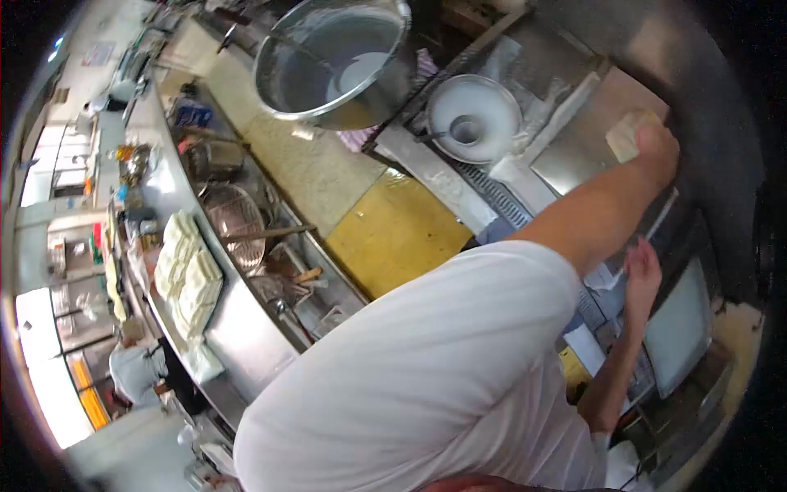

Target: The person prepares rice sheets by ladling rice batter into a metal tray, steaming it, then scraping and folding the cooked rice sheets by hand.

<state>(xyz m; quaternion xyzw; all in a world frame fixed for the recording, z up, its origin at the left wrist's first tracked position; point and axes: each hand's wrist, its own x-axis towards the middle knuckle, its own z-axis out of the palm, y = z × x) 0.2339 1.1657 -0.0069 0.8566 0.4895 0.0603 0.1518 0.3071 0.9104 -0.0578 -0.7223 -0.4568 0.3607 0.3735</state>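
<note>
My left hand (659,149) reaches out at the upper right, its fingers closed on a pale, off-white cloth (625,136). The cloth lies against a flat stainless steel surface (578,146). Lower down, my right hand (643,264) hangs beside a thin metal rail, with its fingers loosely apart and nothing visible in them. A round metal bowl of white liquid (492,102) stands to the left of the steel surface. In it rests a metal ladle (465,129) with a dark handle.
A large metal basin (275,111) with whitish liquid stands beyond the bowl. Folded white cloths (197,287) are stacked on a long steel counter (246,340); pans and tools fill the shelf below. A pale rectangular panel (679,332) lies at right. Another person (135,373) works far left.
</note>
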